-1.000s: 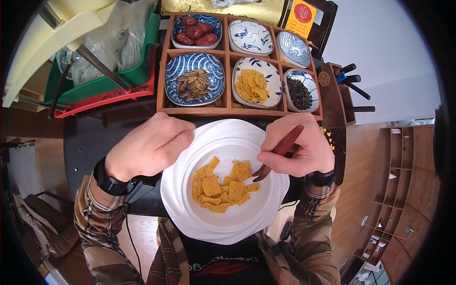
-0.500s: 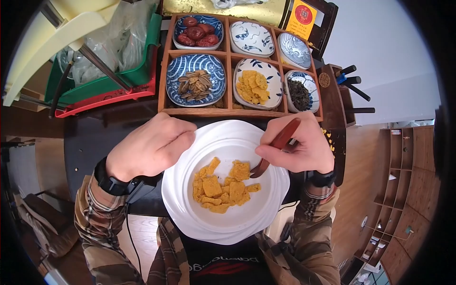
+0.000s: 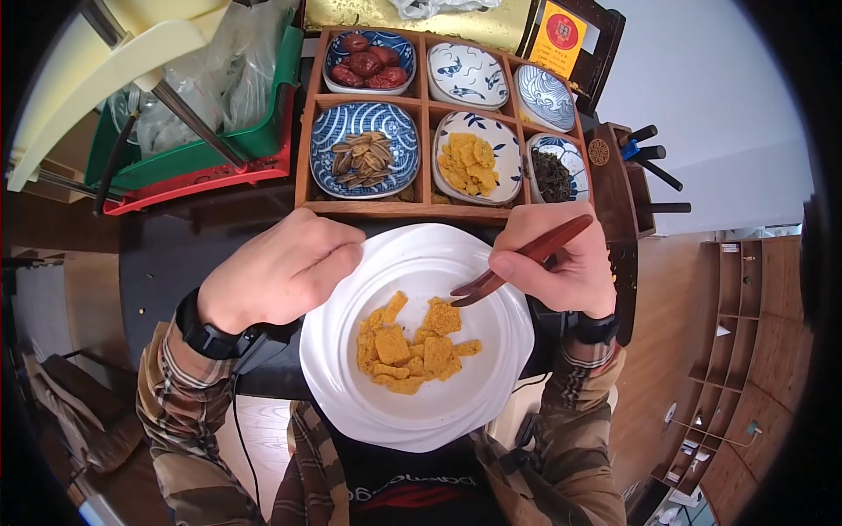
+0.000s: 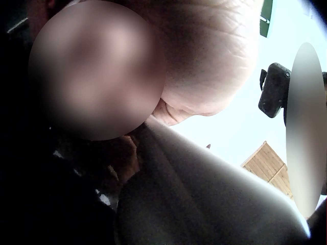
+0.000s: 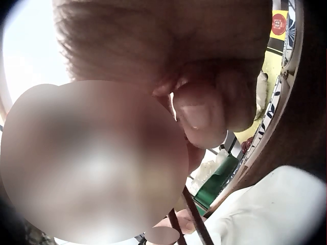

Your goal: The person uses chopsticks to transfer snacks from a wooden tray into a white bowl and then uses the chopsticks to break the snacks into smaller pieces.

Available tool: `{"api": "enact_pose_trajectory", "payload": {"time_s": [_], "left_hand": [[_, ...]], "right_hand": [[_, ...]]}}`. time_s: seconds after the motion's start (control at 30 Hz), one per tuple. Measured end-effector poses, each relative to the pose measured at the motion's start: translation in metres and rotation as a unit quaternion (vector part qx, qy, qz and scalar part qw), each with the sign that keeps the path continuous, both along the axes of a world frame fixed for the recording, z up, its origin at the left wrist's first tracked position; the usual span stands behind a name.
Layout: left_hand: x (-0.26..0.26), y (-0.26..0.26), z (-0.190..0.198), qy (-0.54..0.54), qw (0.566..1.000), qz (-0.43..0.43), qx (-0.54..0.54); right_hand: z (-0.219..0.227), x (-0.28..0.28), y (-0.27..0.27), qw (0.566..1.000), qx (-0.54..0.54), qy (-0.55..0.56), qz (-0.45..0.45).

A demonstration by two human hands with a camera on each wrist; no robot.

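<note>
A white scalloped bowl (image 3: pixel 491 377) holds several crumbly yellow-orange pieces (image 3: pixel 391 345). At its upper left rim, my left hand (image 3: pixel 276 273) grips the edge with curled fingers; the left wrist view shows the rim (image 4: pixel 219 168) running up to the hand. My right hand (image 3: pixel 561 261), over the right side of the bowl, pinches a reddish-brown two-pronged wooden utensil (image 3: pixel 526 256). Its tips are just above the upper right yellow piece, with nothing between them; contact cannot be told. The right wrist view shows both prongs (image 5: pixel 196 217) below the curled fingers (image 5: pixel 196 115).
Behind the bowl stands a wooden divided tray (image 3: pixel 386 208) with patterned dishes of red dates (image 3: pixel 364 63), seeds (image 3: pixel 362 159), yellow pieces (image 3: pixel 469 162) and dark leaves (image 3: pixel 551 178). A green bin (image 3: pixel 175 162) is at left, a dark holder with black handles (image 3: pixel 614 180) at right.
My right hand has shifted slightly right, and the utensil lies flatter. Its tips have moved up and left from beside the upper right yellow piece. My left hand remains at the rim.
</note>
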State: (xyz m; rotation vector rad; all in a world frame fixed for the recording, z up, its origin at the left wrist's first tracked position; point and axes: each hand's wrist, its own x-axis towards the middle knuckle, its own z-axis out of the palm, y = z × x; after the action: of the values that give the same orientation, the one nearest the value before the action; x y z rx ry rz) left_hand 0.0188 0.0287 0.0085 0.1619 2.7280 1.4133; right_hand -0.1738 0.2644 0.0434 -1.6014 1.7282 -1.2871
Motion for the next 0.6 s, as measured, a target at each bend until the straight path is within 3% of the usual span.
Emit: {"api": "enact_pose_trajectory", "payload": {"time_s": [0.27, 0.43, 0.6], "left_hand": [[0.0021, 0.0033, 0.0005, 0.057, 0.998, 0.014, 0.016], [0.0033, -0.0011, -0.0046, 0.079, 0.996, -0.034, -0.038], [-0.0008, 0.0017, -0.0004, 0.04, 0.999, -0.001, 0.015]], "right_hand": [[-0.0011, -0.0015, -0.0028, 0.997, 0.07, 0.016, 0.013], [-0.0048, -0.0017, -0.0031, 0.997, 0.081, -0.011, 0.009], [-0.0056, -0.0032, -0.0022, 0.995, 0.089, -0.035, 0.002]]}}
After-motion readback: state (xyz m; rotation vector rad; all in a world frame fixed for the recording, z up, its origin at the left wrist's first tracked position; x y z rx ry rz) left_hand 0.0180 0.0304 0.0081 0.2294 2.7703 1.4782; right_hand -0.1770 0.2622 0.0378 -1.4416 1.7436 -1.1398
